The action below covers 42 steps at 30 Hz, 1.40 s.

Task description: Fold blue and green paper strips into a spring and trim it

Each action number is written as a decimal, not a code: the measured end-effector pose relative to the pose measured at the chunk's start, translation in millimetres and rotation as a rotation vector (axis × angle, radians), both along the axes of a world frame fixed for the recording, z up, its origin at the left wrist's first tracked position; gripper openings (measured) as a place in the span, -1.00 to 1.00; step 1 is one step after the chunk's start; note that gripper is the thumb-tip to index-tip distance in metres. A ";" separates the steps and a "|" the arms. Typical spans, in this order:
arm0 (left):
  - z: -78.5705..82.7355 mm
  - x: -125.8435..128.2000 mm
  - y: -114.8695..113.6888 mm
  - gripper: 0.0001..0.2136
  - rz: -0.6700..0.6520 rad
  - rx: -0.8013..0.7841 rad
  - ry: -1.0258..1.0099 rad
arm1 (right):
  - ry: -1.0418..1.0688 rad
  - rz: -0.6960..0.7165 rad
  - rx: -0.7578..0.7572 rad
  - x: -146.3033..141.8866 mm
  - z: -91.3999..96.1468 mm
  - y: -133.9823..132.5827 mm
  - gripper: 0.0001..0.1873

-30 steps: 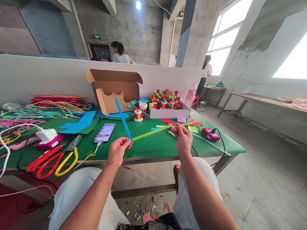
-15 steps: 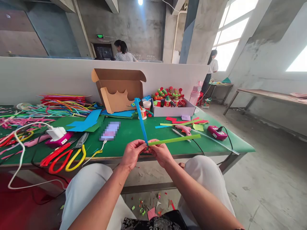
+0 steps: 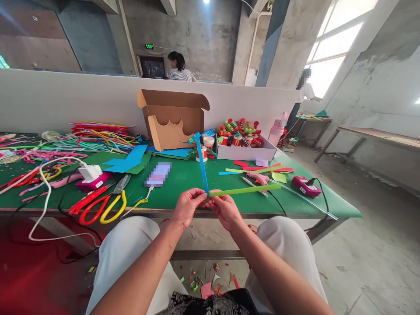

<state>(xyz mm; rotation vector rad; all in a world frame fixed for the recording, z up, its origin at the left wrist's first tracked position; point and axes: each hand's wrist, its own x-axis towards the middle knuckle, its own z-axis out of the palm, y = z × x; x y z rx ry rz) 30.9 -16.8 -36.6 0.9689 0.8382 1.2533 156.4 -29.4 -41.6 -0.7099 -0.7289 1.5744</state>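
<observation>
Two paper strips meet at a corner between my fingertips, above the front edge of the green table (image 3: 170, 202). The blue paper strip (image 3: 202, 168) points up and away, while the green paper strip (image 3: 246, 190) stretches out to the right. My left hand (image 3: 190, 205) pinches the joined corner from the left, beside the foot of the blue strip. From the right, my right hand (image 3: 226, 210) pinches the same corner at the near end of the green strip. My fingers partly hide how the two strips overlap there.
Red-and-yellow scissors (image 3: 106, 203) and a phone (image 3: 159, 174) lie to the left. A pink glue gun (image 3: 258, 178) and a purple power socket (image 3: 306, 187) lie on the right. Behind stand a cardboard box (image 3: 173, 113) and a white box (image 3: 246, 153) of paper-cup figures.
The view has swung slightly left, so everything sits further right in the picture. Both hands keep their pinch on the corner of the strips. A distant person has stretched out an arm.
</observation>
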 end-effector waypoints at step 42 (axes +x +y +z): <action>-3.9 4.5 -3.3 -0.73 0.053 0.160 0.120 | -0.291 -0.222 0.072 -0.4 0.2 -0.1 -0.75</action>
